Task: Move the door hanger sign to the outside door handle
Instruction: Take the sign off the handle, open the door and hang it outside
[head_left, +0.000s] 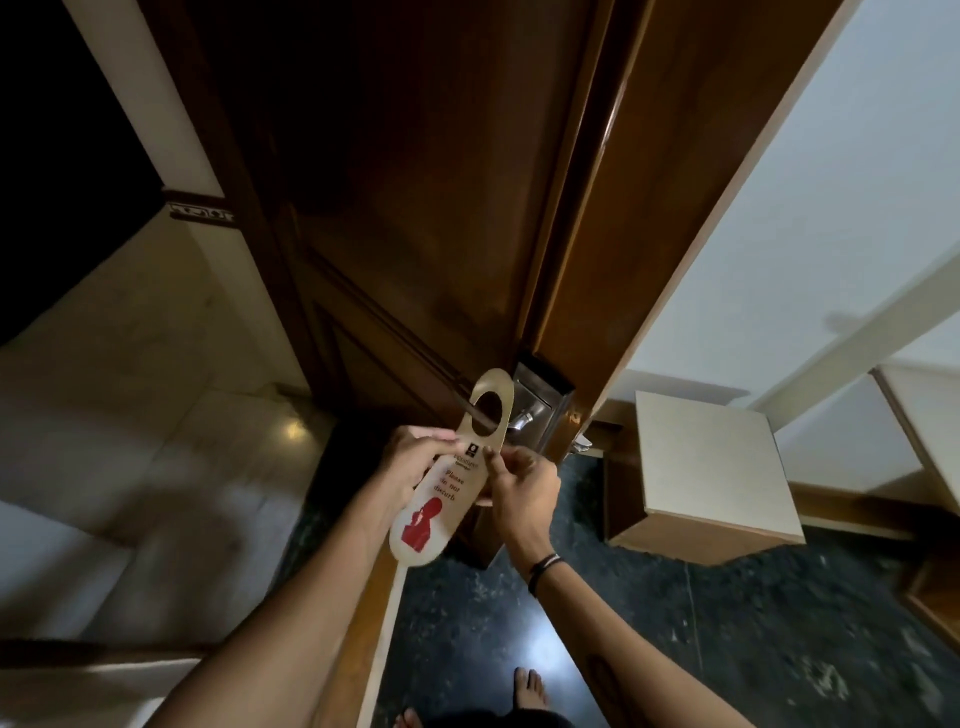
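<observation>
A cream door hanger sign with red "Please do not disturb" lettering and a red figure is held in front of the dark wooden door. My left hand pinches its left edge and my right hand pinches its right edge, just below the oval hole. The hole end points up toward the metal lock plate and lever handle, which sits just behind and to the right of the sign's top. The sign hangs on nothing.
The wooden door frame runs up the right side of the door. A beige box-shaped stand sits low on the right by the white wall. My bare feet stand on dark speckled floor. Pale tiles lie at left.
</observation>
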